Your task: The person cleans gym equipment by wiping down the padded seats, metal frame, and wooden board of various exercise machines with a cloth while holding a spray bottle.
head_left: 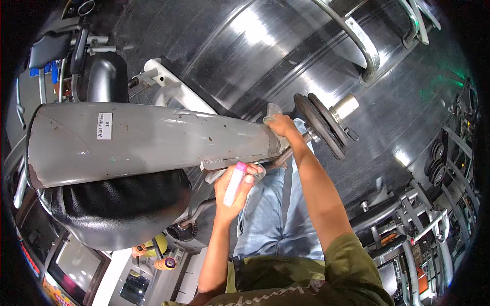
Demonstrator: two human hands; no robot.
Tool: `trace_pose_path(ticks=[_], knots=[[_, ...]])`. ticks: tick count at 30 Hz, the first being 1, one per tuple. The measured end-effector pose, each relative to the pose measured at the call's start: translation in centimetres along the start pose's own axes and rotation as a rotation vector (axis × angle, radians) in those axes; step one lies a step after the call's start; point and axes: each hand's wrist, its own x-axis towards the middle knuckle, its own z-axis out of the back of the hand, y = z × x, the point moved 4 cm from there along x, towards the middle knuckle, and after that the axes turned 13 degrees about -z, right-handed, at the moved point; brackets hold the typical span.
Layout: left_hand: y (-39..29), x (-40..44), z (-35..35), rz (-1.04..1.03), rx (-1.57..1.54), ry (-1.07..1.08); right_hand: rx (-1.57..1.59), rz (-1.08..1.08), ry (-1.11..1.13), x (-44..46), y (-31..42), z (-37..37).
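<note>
My left hand point(232, 196) is closed around a white bottle with a pink cap point(236, 183), beside the lower edge of a long grey bench pad point(163, 137). Something thin and pale shows by its fingertips. At the pad's narrow end, my right hand point(282, 125) is closed on a pale, crumpled cloth point(273, 111). A white label point(104, 126) reading "Alat Fitness 18" is stuck near the pad's wide end. The grey surface has chips and scratches. Close to my right hand is a bar loaded with dark weight plates point(321, 125).
A black padded seat point(117, 209) lies under the grey pad. White frame tubing point(184, 92) and a black roller point(107, 76) stand beyond it. Curved metal rails point(352, 38) are at the top right, gym racks point(413, 224) at the lower right.
</note>
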Motion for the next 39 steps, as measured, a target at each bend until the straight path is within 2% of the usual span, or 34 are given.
trace_pose_path(ticks=[1,3,4,6,10,11,13,15,17,19,21,22,23,25,26,28,29,31,33,37,39], knots=[[-0.1,0.0,0.0,-0.002,0.001,0.000,0.001,0.002,-0.001,-0.4,0.4,0.2],[-0.1,0.0,-0.1,-0.002,0.030,-0.007,0.031,0.179,-0.079,-2.7,1.7,1.0],[0.1,-0.1,-0.2,-0.001,0.025,-0.010,0.026,0.177,-0.079,-4.6,2.1,1.3],[0.3,-0.1,-0.2,-0.038,0.039,-0.012,0.240,0.255,-0.193,-8.5,2.2,2.0],[0.3,-0.1,-0.2,-0.043,0.019,-0.011,0.171,0.107,-0.222,-10.0,1.4,1.5],[0.0,0.0,-0.3,-0.027,0.024,-0.020,0.170,0.112,-0.225,-8.1,0.8,0.8],[-0.2,0.0,-0.5,-0.023,0.027,-0.027,-0.122,0.093,0.002,-2.2,-0.6,-1.3],[0.1,0.0,-0.5,-0.004,0.025,-0.051,-0.218,0.067,-0.003,2.0,-0.3,-2.0],[0.1,0.0,-0.6,-0.004,0.034,-0.050,-0.337,0.052,0.181,8.8,-1.3,-6.7],[0.1,0.0,-0.6,-0.002,0.041,-0.057,-0.320,0.128,0.098,2.9,0.6,-3.5],[0.3,-0.1,-0.8,-0.046,0.028,-0.071,-0.134,0.121,0.072,-5.8,2.6,2.0],[0.4,-0.3,-0.7,-0.022,-0.022,-0.091,-0.038,0.196,0.077,-7.5,2.1,2.4],[0.5,-0.7,-0.6,-0.037,-0.040,-0.098,0.076,0.103,0.005,-7.3,0.6,1.0],[0.7,-1.7,0.0,0.011,-0.011,-0.171,0.279,0.243,0.021,-10.1,-1.0,0.6],[0.6,-2.1,0.2,0.037,-0.031,-0.216,0.542,0.278,0.037,-9.4,-2.9,-1.6],[-0.6,-2.8,0.4,-0.012,-0.064,-0.261,0.744,0.163,0.334,-15.8,-0.7,2.1],[-1.3,-3.2,0.6,-0.031,-0.071,-0.284,0.823,0.177,0.291,-17.5,-1.0,2.5],[-2.0,-3.7,1.2,-0.050,-0.067,-0.261,0.827,0.178,0.275,-21.5,-1.1,4.5],[-3.3,-3.9,1.3,-0.123,-0.004,-0.255,0.949,0.147,0.363,-25.3,-1.4,6.5],[-7.0,-3.7,0.4,-0.175,0.026,-0.190,0.996,0.210,0.342,-30.7,-3.1,10.9],[-8.4,-3.8,-0.6,-0.266,-0.013,-0.186,0.887,0.331,0.250,-33.3,-3.8,13.3]])
